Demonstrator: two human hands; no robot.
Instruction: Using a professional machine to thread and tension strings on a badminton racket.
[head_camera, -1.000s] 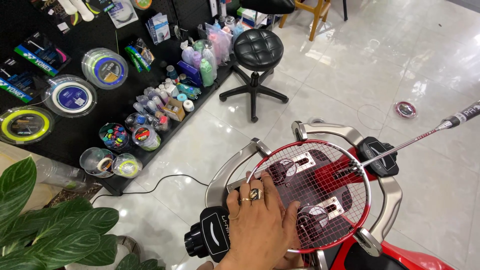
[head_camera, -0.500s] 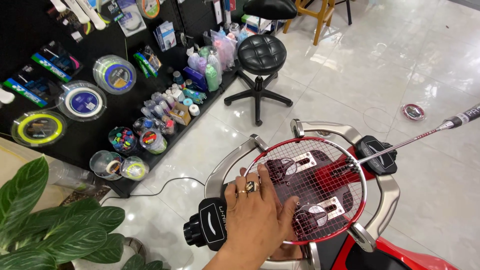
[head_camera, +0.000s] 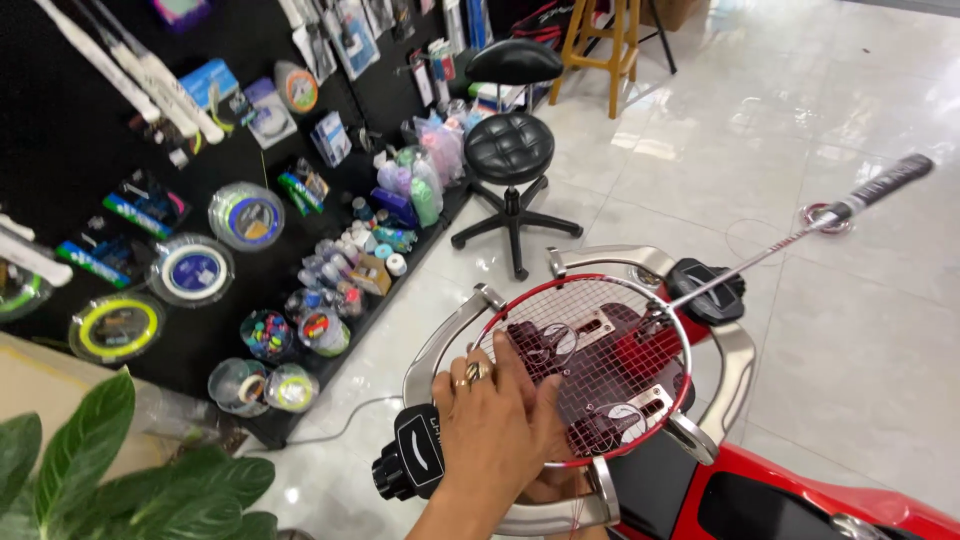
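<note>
My left hand (head_camera: 497, 425) lies flat, fingers spread wide, on the racket (head_camera: 590, 365) strings, holding nothing. Clear jars (head_camera: 265, 385) far left hold coloured bits.

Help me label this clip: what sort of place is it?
Likely a racket stringing shop: a racket clamped in a stringing machine, string reels on a black wall, a left hand on the strings.
</note>
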